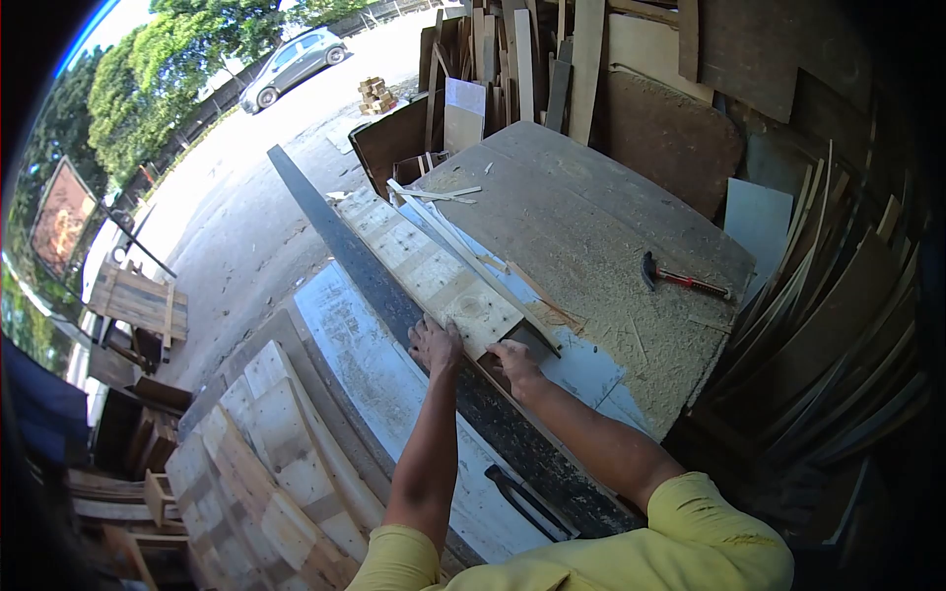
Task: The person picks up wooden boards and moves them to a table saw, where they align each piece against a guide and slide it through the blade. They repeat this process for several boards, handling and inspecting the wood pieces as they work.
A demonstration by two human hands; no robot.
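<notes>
A long wooden panel (434, 266), made of pale slats with nail marks, lies lengthwise along a dark, worn beam (374, 281). My left hand (436, 345) rests across the beam at the panel's near left edge, fingers spread and lying over the dark surface. At the panel's near end, my right hand (516, 368) is closed on the corner, thumb on top and the other fingers partly hidden. Beside my right forearm, a dark gap shows under the panel's end. On the sawdust-covered tabletop (591, 217) to the right lies a hammer (685, 282) with a red and black handle.
Slatted panels (276, 424) are stacked at the lower left. A white board (394, 384) with a black handle (527, 502) lies left of the beam. Thin offcuts (443, 194) sit on the tabletop. Leaning boards (838, 325) line the right side; a car (296, 67) stands outside.
</notes>
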